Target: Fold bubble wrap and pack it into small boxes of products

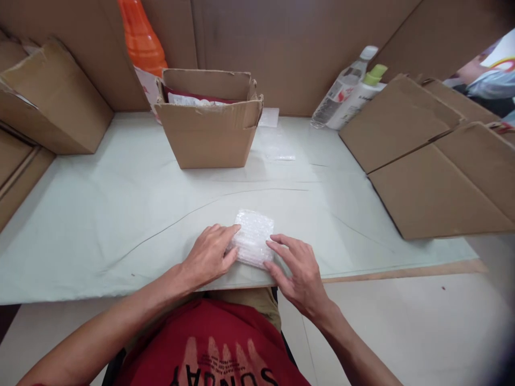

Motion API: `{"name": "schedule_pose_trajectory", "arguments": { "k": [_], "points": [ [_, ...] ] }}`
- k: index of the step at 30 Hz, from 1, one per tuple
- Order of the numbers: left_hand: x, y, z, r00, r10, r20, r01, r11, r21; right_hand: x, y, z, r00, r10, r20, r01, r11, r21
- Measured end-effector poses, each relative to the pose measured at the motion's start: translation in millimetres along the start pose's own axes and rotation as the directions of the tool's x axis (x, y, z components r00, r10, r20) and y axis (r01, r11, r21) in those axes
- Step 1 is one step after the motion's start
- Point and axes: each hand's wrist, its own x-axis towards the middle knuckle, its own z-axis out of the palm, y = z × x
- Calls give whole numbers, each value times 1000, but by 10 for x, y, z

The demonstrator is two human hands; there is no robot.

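A small, squarish stack of clear bubble wrap (253, 236) lies flat near the front edge of the covered table, between my two hands. My left hand (211, 252) rests at its left edge, with the index fingertip and thumb touching the side and the other fingers curled slightly behind. On the opposite side, my right hand (298, 268) has its fingers apart, index finger and thumb against the right edge. Neither hand wraps around the stack. Whether anything is inside the bubble wrap cannot be made out.
An open cardboard box (211, 134) holding packets stands behind the stack. Further cardboard boxes flank it at left (68, 102) and right (434, 155). An orange bottle (142, 40), a clear bottle (340, 91) and a white bottle (356, 102) stand at the back. Clear plastic pieces (276, 145) lie nearby.
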Motion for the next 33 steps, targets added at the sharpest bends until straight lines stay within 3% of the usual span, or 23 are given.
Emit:
{"name": "schedule_pose_trajectory", "arguments": {
  "k": [3, 5, 6, 8, 11, 13, 15, 17, 20, 22, 24, 25, 28, 29, 31, 33],
  "points": [
    [68, 2, -21, 997, -60, -43, 61, 998, 34, 17, 31, 83, 993, -89, 80, 96, 991, -91],
    [33, 1, -27, 982, -168, -83, 155, 977, -148, 46, 57, 159, 996, -55, 67, 59, 997, -53],
    [-4, 1, -24, 967, -242, -82, 209, 934, -289, 64, 63, 193, 1000, 5, 24, -5, 1000, -3],
    [-85, 10, -7, 932, -361, -22, 283, 765, -579, 104, 50, 240, 984, 174, -49, -165, 975, 152],
    [-146, 59, 23, 916, -390, 90, 287, 481, -828, 163, -19, 253, 955, 293, 46, -288, 878, 382],
    [-131, 106, 27, 911, -398, 107, 284, 419, -862, 199, -53, 230, 968, 232, 99, -252, 863, 438],
    [-102, 144, 21, 903, -425, 62, 273, 457, -846, 237, -45, 192, 978, 186, 94, -208, 888, 410],
    [-87, 161, 15, 910, -414, -5, 237, 530, -814, 287, 4, 152, 978, 169, 124, -205, 895, 396],
    [-84, 130, -18, 949, -307, -64, 159, 646, -747, 381, 97, 123, 964, 154, 218, -240, 859, 452],
    [-38, 68, -127, 963, -226, -149, 83, 770, -633, 439, 144, 126, 964, 183, 192, -253, 857, 449],
    [96, -27, -355, 940, -114, -322, -28, 915, -403, 474, 185, 131, 965, 225, 135, -262, 867, 423],
    [204, -88, -512, 906, -37, -422, -75, 966, -246, 481, 206, 129, 965, 238, 112, -263, 873, 410],
    [672, -334, -1052, 769, 207, -605, -90, 972, 217, 464, 277, 100, 966, 252, 50, -254, 902, 349],
    [854, -431, -1217, 751, 239, -616, -51, 950, 307, 453, 300, 82, 966, 256, 27, -250, 912, 325],
    [1193, -618, -1476, 760, 236, -605, 31, 918, 396, 433, 343, 35, 965, 261, -11, -248, 926, 284],
    [1429, -755, -1616, 793, 187, -580, 80, 912, 403, 429, 381, -34, 961, 274, -47, -254, 935, 248]
  ]
}}
